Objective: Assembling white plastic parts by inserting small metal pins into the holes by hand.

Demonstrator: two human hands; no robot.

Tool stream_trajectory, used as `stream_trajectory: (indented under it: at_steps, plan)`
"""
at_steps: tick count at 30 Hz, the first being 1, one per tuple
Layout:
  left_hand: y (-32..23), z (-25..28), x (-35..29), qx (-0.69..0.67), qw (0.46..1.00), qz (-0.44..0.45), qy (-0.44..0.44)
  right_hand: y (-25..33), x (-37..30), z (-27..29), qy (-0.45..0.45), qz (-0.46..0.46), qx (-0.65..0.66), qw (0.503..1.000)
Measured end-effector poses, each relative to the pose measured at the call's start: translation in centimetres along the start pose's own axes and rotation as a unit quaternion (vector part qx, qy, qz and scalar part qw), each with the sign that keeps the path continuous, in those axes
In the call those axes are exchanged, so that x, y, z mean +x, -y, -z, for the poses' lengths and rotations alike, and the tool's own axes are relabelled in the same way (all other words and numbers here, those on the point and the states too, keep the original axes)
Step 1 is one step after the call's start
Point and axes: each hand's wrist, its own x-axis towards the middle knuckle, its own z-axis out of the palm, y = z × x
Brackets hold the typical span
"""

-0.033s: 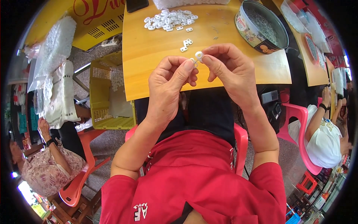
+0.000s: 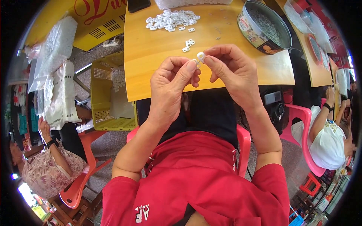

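Close together over the near part of the table, both my hands are closed in pinches. My right hand grips a small white plastic piece with a round hole, between thumb and forefinger. Between thumb and fingers, my left hand pinches a small metal hook or ring, which meets the white piece or lies right beside it; its exact shape is too small to tell. Just beyond the fingertips lie several white two-holed pieces. A larger heap of such pieces is farther back.
A round tin of small metal parts stands at the right of the wooden table. A clear bag and a dark phone lie at the far edge. Left of me is a yellow crate. Other people sit on both sides.
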Motion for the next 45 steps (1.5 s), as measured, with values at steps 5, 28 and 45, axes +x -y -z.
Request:
stream_trajectory:
  at_steps: [5, 28, 45]
  plan:
    - [0.1, 0.1, 0.0, 0.002, 1.0, -0.007, 0.008, -0.2, -0.1, -0.4, 0.005, 0.011, -0.018, 1.0]
    - [0.0, 0.5, -0.2, 0.049, 0.998, 0.017, 0.023, -0.3, -0.6, -1.0, -0.011, 0.029, -0.035, 0.999]
    - [0.7, 1.5, 0.0, 0.084, 0.996, -0.009, 0.015, -3.5, -1.3, -2.5, -0.034, 0.102, 0.006, 0.994]
